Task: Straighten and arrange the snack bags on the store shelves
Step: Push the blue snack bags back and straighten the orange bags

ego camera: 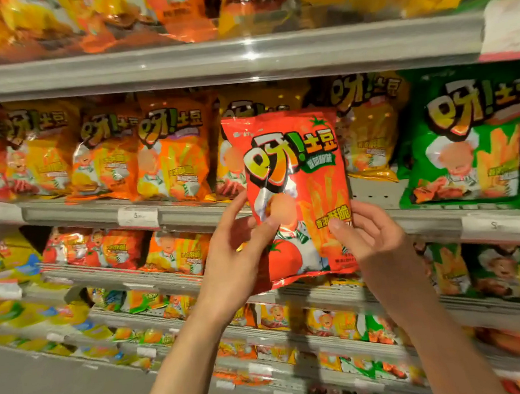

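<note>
Both hands pinch 1 red snack bag [297,192] by its lower half, holding it upright in front of the shelves: the left hand [242,254] has its thumb on the bag's front near the left edge with fingers behind, and the right hand [370,236] has its thumb on the front near the right edge with fingers curled behind. The bag hangs in the air before a shelf row [189,211], covering part of a yellow bag [231,154] standing there. Orange bags [170,161] stand to its left and a green bag [466,141] to its right. A price tag [137,216] sits on the shelf edge.
</note>
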{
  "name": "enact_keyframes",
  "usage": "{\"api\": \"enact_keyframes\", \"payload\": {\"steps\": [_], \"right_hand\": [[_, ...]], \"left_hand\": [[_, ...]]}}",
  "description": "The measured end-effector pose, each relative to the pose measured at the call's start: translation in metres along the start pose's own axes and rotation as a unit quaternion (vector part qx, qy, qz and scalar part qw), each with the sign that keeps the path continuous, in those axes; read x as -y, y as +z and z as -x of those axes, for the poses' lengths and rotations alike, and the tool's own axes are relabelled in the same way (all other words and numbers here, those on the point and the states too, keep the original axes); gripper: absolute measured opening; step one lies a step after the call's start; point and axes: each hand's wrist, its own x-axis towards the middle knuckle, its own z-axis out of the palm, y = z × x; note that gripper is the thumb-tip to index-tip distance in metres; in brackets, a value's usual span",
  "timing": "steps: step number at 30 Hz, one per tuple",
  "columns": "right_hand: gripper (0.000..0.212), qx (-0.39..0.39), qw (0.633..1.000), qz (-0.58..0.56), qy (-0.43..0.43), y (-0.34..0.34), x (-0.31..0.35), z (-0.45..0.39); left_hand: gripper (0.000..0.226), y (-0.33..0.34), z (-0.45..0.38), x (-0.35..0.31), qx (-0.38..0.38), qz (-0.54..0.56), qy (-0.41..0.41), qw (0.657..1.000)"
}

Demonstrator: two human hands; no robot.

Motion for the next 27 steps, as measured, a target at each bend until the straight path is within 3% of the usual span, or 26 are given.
{"api": "enact_keyframes", "payload": {"steps": [4, 8, 14, 19, 27], "right_hand": [[0.058, -0.006, 1.000, 0.011, -0.008, 0.047, 0.013, 0.016], [0.033, -0.006, 1.000, -0.006, -0.027, 0.119, 0.025, 0.027], [0.054, 0.056, 0.997, -0.033, -0.040, 0.248, 0.040, 0.034], [0.027, 0.114, 0.992, -0.038, -0.036, 0.334, 0.044, 0.019], [0.034, 0.191, 0.979, -0.026, -0.064, 0.472, 0.044, -0.028]], "left_hand": [[0.054, -0.049, 0.005, 0.003, 0.004, 0.022, 0.004, 1.000], [0.059, -0.123, 0.006, 0.005, -0.006, 0.026, 0.011, 1.000], [0.054, -0.247, 0.004, 0.008, -0.061, 0.041, 0.021, 0.997], [0.068, -0.330, -0.002, 0.014, -0.122, 0.023, 0.015, 0.992], [0.039, -0.442, -0.042, 0.036, -0.215, 0.003, -0.001, 0.977]]}}
